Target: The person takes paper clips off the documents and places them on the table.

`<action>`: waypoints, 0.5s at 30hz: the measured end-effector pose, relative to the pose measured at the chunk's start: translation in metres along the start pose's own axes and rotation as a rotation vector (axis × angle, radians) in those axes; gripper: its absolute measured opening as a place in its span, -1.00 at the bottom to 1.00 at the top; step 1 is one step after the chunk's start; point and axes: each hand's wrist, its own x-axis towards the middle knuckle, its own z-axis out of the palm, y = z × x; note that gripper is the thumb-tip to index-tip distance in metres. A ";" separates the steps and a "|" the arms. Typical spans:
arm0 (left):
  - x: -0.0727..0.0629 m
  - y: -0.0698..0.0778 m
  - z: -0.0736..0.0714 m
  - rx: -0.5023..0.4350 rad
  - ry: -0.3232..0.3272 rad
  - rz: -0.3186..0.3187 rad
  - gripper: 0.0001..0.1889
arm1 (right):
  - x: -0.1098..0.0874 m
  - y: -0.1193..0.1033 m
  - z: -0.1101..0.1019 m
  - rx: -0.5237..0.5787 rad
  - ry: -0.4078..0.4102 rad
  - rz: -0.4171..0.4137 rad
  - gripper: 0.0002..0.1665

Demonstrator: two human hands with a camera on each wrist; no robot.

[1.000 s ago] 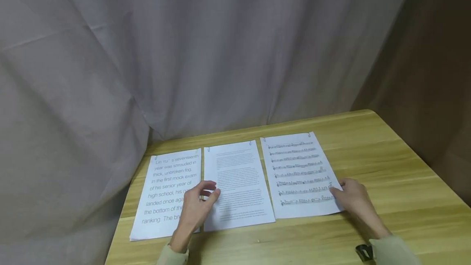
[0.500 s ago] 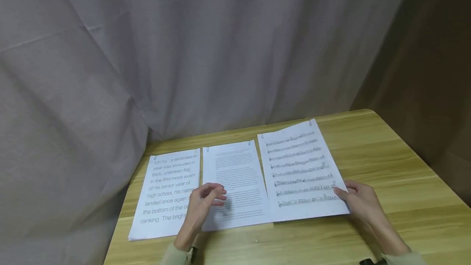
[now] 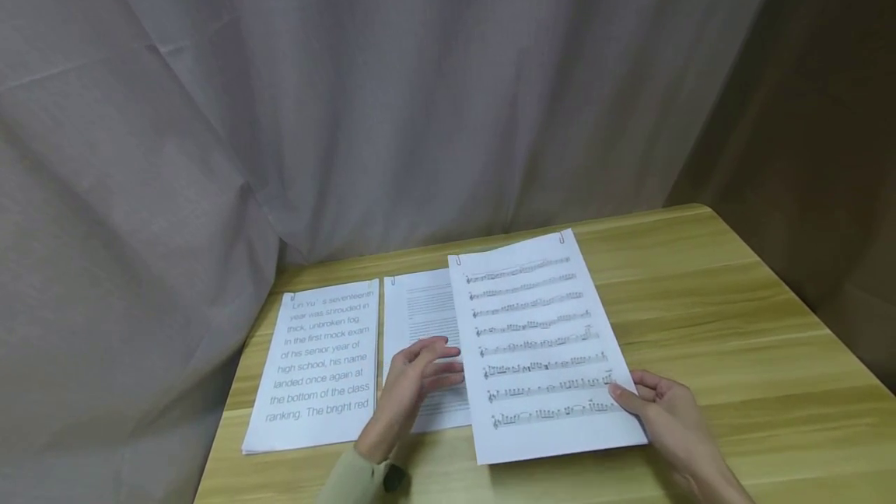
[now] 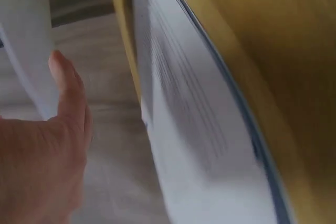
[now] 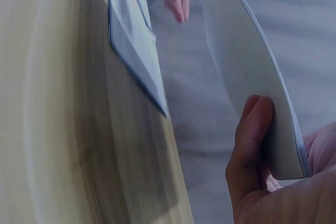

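Note:
My right hand grips the lower right corner of a stack of sheet music, thumb on the printed side and fingers behind. The stack is raised off the table and tilted, with a paper clip at each top corner. In the right wrist view its back and layered edge show. My left hand hovers over the small-print document, fingers loosely bent and holding nothing, near the music's left edge. The music hides that document's right part. In the left wrist view a gap separates the left hand from the document.
A large-print document, also clipped at the top, lies at the left of the wooden table. A grey curtain hangs behind the table's back edge. Bare wood shows to the right of the sheet music.
The right hand has lifted the sheet music off the table and carried it left and nearer, over the small-print document. The left hand has moved right, towards the music.

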 end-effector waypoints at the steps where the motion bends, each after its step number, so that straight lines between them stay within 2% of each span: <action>1: 0.001 0.000 0.000 -0.027 -0.029 -0.030 -0.38 | -0.003 0.000 0.004 0.008 0.001 0.005 -0.24; 3: 0.002 0.000 0.000 -0.047 -0.064 -0.073 -0.39 | -0.008 0.001 0.011 0.028 0.002 0.016 -0.28; 6: 0.003 -0.001 -0.001 -0.046 -0.084 -0.099 -0.46 | -0.014 0.004 0.022 0.055 0.002 0.027 -0.35; 15: 0.000 -0.007 -0.008 0.006 -0.111 -0.049 -0.51 | -0.026 0.012 0.042 -0.001 0.028 0.023 -0.53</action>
